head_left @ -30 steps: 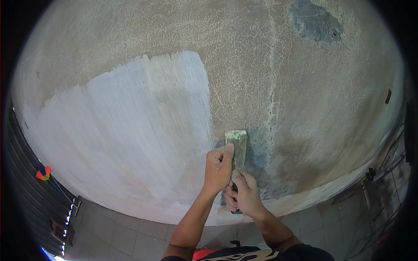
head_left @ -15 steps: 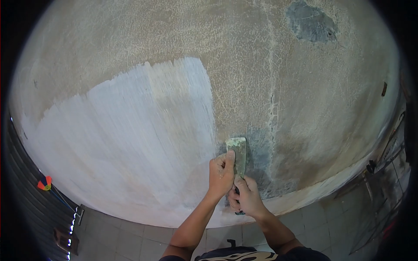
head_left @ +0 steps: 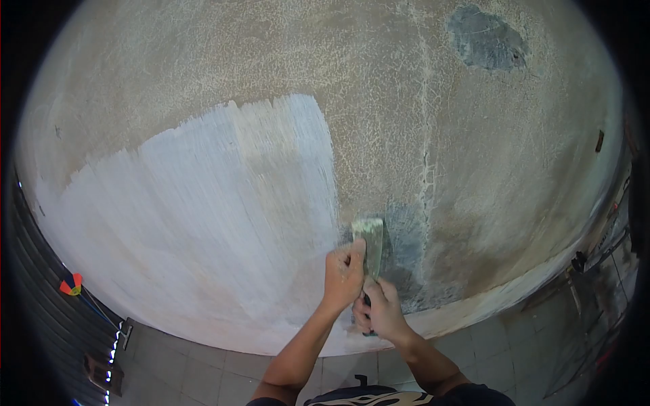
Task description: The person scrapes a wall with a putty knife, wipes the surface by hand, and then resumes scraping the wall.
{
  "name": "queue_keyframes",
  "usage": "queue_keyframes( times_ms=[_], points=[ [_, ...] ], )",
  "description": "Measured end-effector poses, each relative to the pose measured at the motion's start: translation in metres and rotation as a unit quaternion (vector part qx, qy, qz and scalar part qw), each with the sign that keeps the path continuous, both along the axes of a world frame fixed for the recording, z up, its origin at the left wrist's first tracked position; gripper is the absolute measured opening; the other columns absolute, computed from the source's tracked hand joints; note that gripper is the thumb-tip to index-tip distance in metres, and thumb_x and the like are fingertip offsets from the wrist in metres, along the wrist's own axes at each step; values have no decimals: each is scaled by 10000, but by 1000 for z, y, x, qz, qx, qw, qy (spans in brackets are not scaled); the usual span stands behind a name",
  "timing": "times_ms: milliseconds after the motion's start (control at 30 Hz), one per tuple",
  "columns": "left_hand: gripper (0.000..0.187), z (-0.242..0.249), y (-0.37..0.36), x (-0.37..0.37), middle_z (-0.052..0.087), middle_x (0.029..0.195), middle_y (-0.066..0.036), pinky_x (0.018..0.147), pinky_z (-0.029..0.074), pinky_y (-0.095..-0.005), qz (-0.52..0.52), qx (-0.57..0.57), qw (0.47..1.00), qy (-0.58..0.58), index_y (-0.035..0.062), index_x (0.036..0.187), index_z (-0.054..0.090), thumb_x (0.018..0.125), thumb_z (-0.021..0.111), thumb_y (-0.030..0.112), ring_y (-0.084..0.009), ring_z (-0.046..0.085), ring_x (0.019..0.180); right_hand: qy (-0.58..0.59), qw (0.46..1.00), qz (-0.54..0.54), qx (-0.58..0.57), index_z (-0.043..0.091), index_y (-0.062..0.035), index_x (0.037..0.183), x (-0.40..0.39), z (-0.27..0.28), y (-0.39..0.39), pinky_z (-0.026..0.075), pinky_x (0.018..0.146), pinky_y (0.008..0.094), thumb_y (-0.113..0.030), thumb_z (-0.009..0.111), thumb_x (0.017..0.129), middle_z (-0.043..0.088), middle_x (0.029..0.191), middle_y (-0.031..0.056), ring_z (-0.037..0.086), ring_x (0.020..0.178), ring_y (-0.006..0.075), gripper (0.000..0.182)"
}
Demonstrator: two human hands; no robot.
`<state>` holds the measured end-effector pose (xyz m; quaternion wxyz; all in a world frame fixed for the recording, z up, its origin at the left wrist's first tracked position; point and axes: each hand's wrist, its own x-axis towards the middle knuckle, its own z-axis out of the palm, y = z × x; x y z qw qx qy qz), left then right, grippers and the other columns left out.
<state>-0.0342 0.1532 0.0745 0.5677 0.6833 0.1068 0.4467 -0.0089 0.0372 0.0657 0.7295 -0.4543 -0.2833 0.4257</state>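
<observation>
The putty knife (head_left: 370, 245) is in front of the lower part of the wall (head_left: 325, 162), with its blade upward, near the right edge of the white-painted area (head_left: 203, 203). The right hand (head_left: 384, 308) has its grip closed around the dark handle. The left hand (head_left: 344, 274) has its grip clamped on the blade, with the thumb along its left side. Behind the blade there is a dark grey patch (head_left: 405, 237). Another grey patch (head_left: 486, 37) is higher, at the right. Below the wall is the tiled floor (head_left: 183, 369).
</observation>
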Motion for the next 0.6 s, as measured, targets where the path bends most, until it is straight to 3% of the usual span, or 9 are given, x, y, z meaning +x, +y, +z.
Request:
queue_keyframes(
  times_ms=[100,167,267,367,567,600],
  points=[
    [492,-3,-1,-1,404,531,54,405,252,-270,17,32,999,-8,56,582,438,1009,491,295,-29,334,486,-24,999,13,18,368,-58,812,2,-4,-1,286,323,289,-298,359,1037,345,558,12,323,351,101,329],
    [492,24,-6,-6,394,539,56,429,262,-272,-16,-41,999,5,44,591,445,1008,494,299,-35,340,518,-3,1000,19,21,369,-57,811,0,17,0,285,321,287,-295,357,1037,345,558,12,325,349,101,328],
    [486,24,-2,-8,400,549,58,433,271,-262,-25,-55,998,32,37,602,453,1008,495,302,-33,346,528,18,999,18,28,372,-55,812,-1,15,3,281,317,282,-300,359,1038,345,555,11,328,347,101,333],
    [486,-9,1,-4,430,530,48,402,273,-254,10,15,1000,5,32,605,467,1008,494,303,-23,360,483,9,999,16,26,375,-55,815,-2,-5,1,280,314,279,-317,364,1038,348,553,11,332,345,100,345],
    [495,31,-2,-12,395,554,62,450,270,-267,-33,-47,998,22,23,609,440,1007,495,312,-35,341,559,18,999,12,28,373,-55,808,-6,15,5,282,313,279,-324,360,1040,345,554,11,343,344,103,356],
    [501,25,2,-10,396,550,61,443,270,-265,-19,-17,999,22,29,604,432,1008,493,318,-33,345,550,30,999,10,31,372,-53,805,-6,16,7,283,314,280,-324,358,1040,344,554,11,345,343,105,359]
  ],
)
